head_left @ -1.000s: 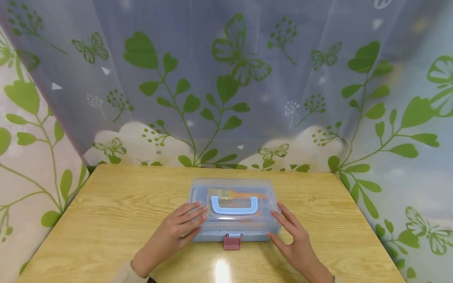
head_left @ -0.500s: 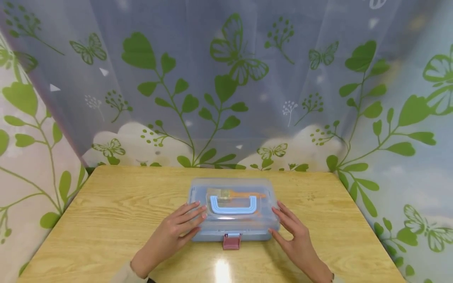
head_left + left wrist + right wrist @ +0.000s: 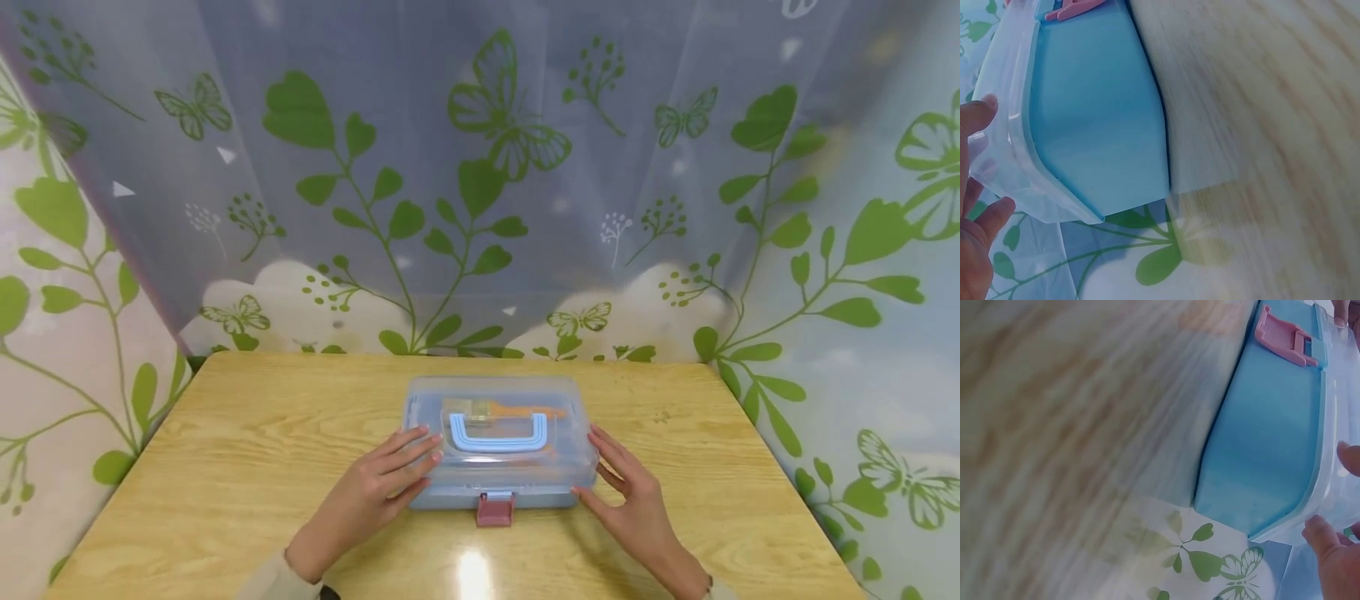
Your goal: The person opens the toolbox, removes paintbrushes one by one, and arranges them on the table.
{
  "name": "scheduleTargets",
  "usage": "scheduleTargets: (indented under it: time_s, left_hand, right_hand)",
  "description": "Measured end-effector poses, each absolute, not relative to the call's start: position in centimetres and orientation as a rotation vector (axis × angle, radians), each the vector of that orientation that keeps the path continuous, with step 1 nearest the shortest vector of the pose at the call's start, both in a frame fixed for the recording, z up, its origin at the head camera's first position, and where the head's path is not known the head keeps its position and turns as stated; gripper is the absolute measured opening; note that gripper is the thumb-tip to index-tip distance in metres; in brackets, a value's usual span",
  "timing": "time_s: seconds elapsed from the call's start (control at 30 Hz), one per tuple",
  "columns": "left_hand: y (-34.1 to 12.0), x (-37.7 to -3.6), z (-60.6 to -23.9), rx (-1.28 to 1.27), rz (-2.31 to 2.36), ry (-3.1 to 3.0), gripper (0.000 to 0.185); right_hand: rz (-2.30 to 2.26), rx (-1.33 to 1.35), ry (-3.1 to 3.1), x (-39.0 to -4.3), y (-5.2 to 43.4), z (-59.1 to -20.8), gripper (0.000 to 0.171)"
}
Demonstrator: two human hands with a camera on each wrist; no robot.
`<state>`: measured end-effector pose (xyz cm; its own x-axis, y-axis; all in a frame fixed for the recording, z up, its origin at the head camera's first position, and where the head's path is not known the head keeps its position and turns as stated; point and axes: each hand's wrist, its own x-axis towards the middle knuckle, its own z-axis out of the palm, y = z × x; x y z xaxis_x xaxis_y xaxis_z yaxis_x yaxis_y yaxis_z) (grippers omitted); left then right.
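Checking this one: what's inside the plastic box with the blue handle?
Through the clear lid, an orange-handled brush shows, partly crossed by the blue handle. A fainter orange patch is too blurred to name. The opaque blue base hides whatever lies deeper.

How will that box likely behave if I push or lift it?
The box will probably slide rather than tip, being low and wide. Its smooth, shiny plastic may be slippery. The latch juts out, so the lid might lift free if raised by the handle.

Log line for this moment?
left hand: touching lid, left; right hand: touching lid, right; lid: down on blue base; pink latch: swung outward; brush: visible through lid
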<state>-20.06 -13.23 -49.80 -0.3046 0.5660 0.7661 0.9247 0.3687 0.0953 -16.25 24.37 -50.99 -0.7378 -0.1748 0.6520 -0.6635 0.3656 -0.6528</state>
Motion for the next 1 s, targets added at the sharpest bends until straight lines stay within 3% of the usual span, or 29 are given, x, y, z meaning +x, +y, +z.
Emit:
scheduleTargets:
  time_s: [0.27,0.53,1.0]
  left_hand:
    - [-13.2,-20.5,-49.5,-1.279,-0.762,-2.046,0.041]
    - [-13.2,-21.0,-48.7,-1.288,-0.919,-1.956,0.033]
    - [-13.1,-22.2,-46.2,-1.253,-1.095,-1.876,0.034]
  right_hand:
    - [1.5,0.725,-2.13,-16.3,24.6,-50.8,0.085]
    - [1.556,0.889,-2.091,-16.7,25.0,-50.4,0.092]
    - [1.549,1.059,-1.883,-18.4,25.2,-50.4,0.083]
